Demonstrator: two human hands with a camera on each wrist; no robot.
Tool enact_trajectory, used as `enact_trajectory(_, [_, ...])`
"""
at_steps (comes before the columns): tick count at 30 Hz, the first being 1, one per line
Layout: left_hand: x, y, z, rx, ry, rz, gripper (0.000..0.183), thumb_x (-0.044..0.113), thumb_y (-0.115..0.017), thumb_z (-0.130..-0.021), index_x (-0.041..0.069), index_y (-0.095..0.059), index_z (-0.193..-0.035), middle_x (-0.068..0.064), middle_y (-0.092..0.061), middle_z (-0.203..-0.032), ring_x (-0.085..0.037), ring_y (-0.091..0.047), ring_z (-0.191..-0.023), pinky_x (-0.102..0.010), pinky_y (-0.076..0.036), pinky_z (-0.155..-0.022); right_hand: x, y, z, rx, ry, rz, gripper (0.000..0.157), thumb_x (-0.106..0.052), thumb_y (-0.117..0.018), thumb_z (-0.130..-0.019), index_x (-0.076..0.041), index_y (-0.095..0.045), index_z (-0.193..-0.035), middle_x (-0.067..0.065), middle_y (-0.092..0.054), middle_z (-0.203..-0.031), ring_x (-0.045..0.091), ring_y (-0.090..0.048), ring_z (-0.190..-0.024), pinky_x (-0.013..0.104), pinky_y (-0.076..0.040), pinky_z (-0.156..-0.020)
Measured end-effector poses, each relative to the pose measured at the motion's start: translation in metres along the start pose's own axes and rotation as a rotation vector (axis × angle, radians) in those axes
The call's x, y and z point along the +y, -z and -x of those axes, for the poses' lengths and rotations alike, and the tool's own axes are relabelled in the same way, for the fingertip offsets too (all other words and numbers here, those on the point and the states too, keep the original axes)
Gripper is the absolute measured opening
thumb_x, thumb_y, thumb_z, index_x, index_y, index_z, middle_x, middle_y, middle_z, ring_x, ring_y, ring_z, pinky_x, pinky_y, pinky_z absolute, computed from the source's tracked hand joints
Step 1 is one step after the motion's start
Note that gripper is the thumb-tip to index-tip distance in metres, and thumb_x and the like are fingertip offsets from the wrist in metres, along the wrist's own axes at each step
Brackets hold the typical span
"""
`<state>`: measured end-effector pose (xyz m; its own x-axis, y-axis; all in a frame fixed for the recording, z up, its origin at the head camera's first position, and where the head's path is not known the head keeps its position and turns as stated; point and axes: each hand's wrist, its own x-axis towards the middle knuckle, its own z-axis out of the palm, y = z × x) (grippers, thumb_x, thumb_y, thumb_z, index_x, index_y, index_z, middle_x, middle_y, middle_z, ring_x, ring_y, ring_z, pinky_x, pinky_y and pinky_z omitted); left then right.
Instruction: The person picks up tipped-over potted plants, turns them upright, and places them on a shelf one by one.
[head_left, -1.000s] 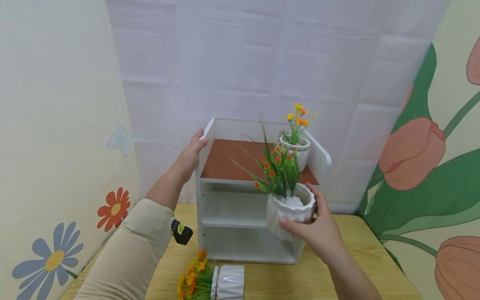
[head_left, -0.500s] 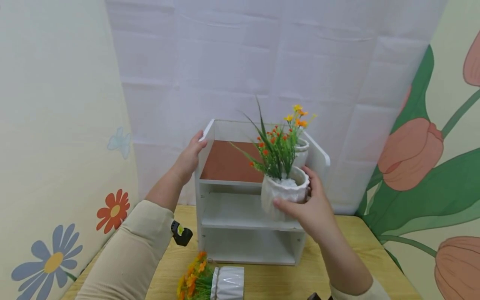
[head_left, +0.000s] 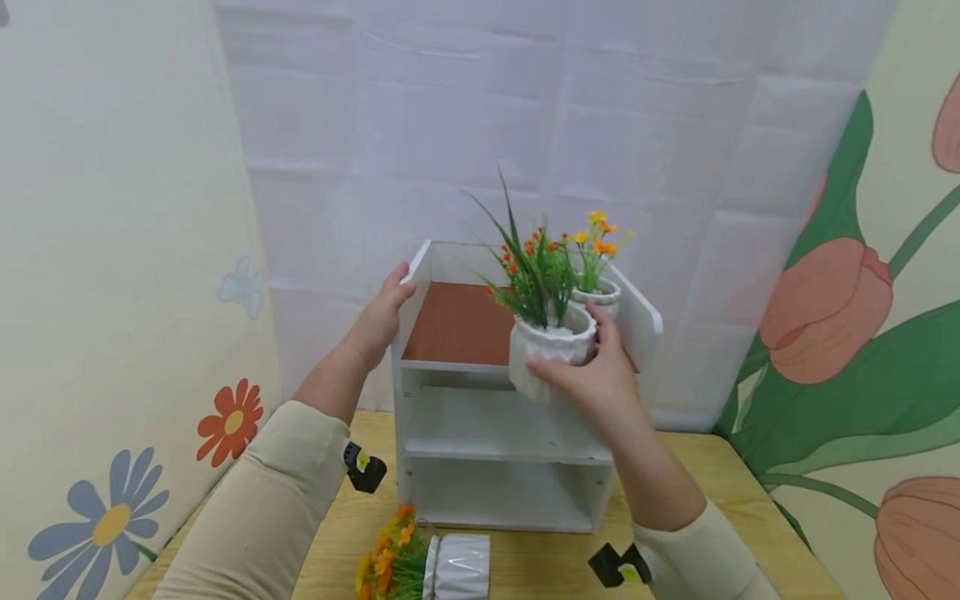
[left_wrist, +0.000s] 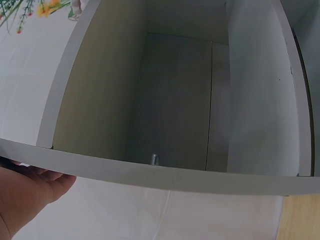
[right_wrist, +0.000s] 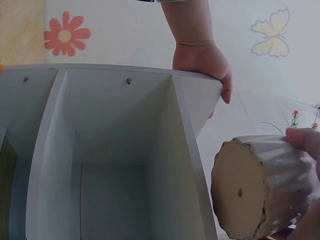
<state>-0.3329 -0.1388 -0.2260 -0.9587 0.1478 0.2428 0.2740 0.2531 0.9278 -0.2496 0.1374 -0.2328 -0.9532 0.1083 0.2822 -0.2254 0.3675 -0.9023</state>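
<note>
My right hand (head_left: 600, 358) grips a white ribbed flower pot (head_left: 547, 354) by its side, thumb in front. Green blades and small orange-red flowers (head_left: 536, 267) rise from it. The right wrist view shows the pot's unglazed round underside (right_wrist: 239, 192), tilted beside the top board's edge. My left hand (head_left: 378, 321) holds the upper left side panel of a small white shelf unit (head_left: 502, 367), thumb over its edge. On the brown top board (head_left: 457, 321), at the right, stands a second white pot (head_left: 603, 293) with yellow and orange flowers, partly hidden by the held one.
A third white pot (head_left: 459, 567) with orange flowers (head_left: 390, 554) lies on its side on the wooden table (head_left: 540, 567), in front of the shelf unit. The unit's right side panel (head_left: 637, 304) rises beside the second pot. White cloth (head_left: 450, 125) hangs behind.
My right hand has raised the held pot and carried it left and farther back, up to the front edge of the top board. My left hand stays on the side panel.
</note>
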Motion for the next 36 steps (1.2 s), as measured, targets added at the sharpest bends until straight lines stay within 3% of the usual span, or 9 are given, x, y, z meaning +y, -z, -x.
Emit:
enact_trajectory(22, [-0.001,0.0,-0.001,0.016,0.001,-0.011,0.062,0.041,-0.023,-0.105,0.024,0.001,-0.159,-0.012,-0.008,-0.165,-0.037,-0.013,-0.149,-0.067,-0.015,-0.115,-0.002,-0.034,-0.051,0.03,0.02,-0.022,0.107,-0.029,-0.087,-0.069,-0.015,-0.023,-0.153,0.015,-0.039,-0.152,0.028,-0.042,-0.136,0.044,-0.039,-0.11])
enact_trajectory(28, [-0.003,-0.001,0.0,0.011,0.01,-0.013,0.062,0.042,-0.023,-0.105,0.025,0.002,-0.159,-0.012,-0.007,-0.165,-0.037,-0.013,-0.149,-0.067,-0.015,-0.115,0.003,-0.037,-0.058,0.01,-0.012,-0.008,0.11,-0.034,-0.087,-0.07,-0.02,-0.019,-0.155,0.013,-0.034,-0.156,0.028,-0.038,-0.139,0.045,-0.039,-0.111])
enact_trajectory(36, [-0.003,-0.001,0.001,0.01,0.002,-0.024,0.063,0.044,-0.023,-0.104,0.025,0.002,-0.159,-0.012,-0.006,-0.165,-0.038,-0.012,-0.149,-0.069,-0.016,-0.114,-0.003,-0.042,-0.06,0.01,0.006,-0.015,0.11,-0.032,-0.087,-0.071,-0.018,-0.018,-0.156,0.014,-0.034,-0.156,0.03,-0.038,-0.139,0.046,-0.038,-0.111])
